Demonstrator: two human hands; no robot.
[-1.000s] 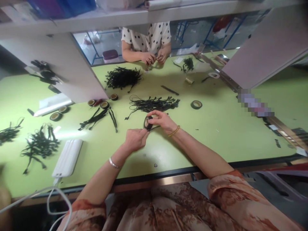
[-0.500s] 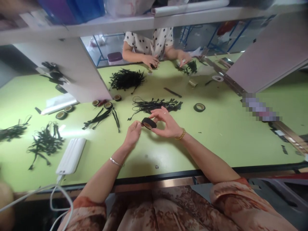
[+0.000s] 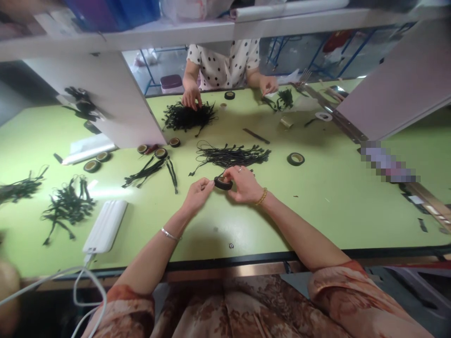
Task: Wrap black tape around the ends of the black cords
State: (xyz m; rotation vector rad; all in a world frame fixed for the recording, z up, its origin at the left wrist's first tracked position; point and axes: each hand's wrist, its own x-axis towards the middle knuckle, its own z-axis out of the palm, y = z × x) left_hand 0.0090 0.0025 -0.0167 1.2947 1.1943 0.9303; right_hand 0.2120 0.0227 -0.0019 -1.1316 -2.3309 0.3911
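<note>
A roll of black tape [image 3: 223, 183] with a tan core is held just above the table, between my two hands. My right hand [image 3: 244, 184] grips it from the right, with fingers at the core and rim. At the roll's left edge, my left hand [image 3: 198, 196] is closed in a pinch on the tape; its fingertips hide the exact spot. Right behind the roll lies a spread bundle of thin black cords [image 3: 232, 156] with small dark ends. Another black tape roll [image 3: 295, 159] rests flat to the right of that bundle.
A white power bank [image 3: 105, 226] with a white cable lies at left, near several black cord bundles [image 3: 68, 202]. More tape rolls [image 3: 161, 153] stand by the left partition [image 3: 137, 108]. Opposite, a co-worker's hand [image 3: 192, 97] touches a black cord pile [image 3: 186, 118]. A shelf [image 3: 197, 34] crosses above.
The tape roll in my right hand has tipped flatter, and my right fingers have curled in closer. The co-worker has left a tape roll on the table and moved a hand to the cord pile.
</note>
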